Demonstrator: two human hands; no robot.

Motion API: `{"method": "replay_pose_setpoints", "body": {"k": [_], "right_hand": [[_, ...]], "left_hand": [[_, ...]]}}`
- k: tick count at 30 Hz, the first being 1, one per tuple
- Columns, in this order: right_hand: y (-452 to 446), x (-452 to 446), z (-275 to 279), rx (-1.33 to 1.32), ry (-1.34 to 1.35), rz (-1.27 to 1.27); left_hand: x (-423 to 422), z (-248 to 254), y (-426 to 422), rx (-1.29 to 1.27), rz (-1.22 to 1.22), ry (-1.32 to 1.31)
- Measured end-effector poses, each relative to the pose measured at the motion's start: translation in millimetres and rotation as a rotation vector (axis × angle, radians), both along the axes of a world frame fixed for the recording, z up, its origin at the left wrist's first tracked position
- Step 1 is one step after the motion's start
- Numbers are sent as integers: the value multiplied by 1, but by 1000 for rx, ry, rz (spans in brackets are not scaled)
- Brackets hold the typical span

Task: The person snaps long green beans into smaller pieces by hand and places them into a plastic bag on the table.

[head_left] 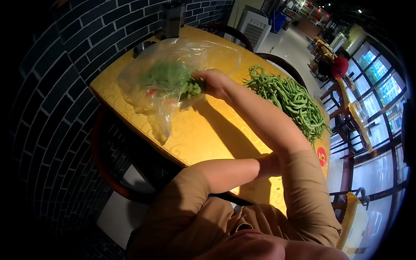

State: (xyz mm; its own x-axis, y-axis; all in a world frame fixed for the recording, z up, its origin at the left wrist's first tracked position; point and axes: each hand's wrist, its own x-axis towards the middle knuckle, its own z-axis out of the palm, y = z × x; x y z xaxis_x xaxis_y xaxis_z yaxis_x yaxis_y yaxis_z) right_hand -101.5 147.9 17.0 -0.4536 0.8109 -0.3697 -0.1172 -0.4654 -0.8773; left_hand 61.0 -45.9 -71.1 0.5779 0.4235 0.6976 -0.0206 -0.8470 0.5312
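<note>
My right hand reaches across to the far left, its fingers closed round a bunch of short green bean pieces. These are at the side of a clear plastic bag, which bulges on the table with more green pieces showing through its film. Red marks appear on the bag's lower part. My left hand lies under my right forearm, which hides its fingers. A large heap of long green beans covers the right side of the yellow table.
A dark container and a round dark dish stand by the brick wall. Chairs surround the table. A red round sticker marks its right edge. Farther off, a person in red sits near the windows.
</note>
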Motion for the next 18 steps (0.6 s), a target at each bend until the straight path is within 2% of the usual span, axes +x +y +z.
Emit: {"method": "replay_pose_setpoints", "body": {"k": [4, 8, 9, 10, 11, 12, 13, 14, 15, 16, 18], "right_hand": [[-5, -42, 11, 264, -203, -49], [-38, 27, 13, 505, -432, 203], [-52, 56, 23, 503, -446, 237], [-64, 88, 28, 510, -455, 227], [-82, 119, 45, 495, -510, 215], [-98, 153, 58, 471, -582, 204], [-110, 191, 60, 464, -625, 156], [-132, 223, 70, 482, -756, 55], [-148, 261, 66, 514, -847, 2], [-168, 293, 67, 499, -985, -57], [-208, 354, 53, 454, -1280, -95]], "left_hand": [[-14, 16, 4, -80, -44, -47], [-25, 34, 13, -97, -41, -6], [-28, 39, 14, -102, -40, 123], [-23, 37, 16, -53, -31, 438], [-33, 65, 15, 11, -40, 786], [-34, 46, 20, 229, -16, 610], [-44, 61, 18, 243, 21, 640], [-43, 56, 23, 285, 9, 593], [-45, 49, 25, 312, 64, 409], [-41, 42, 30, 293, 66, 332], [-39, 39, 34, 202, 69, 361]]}}
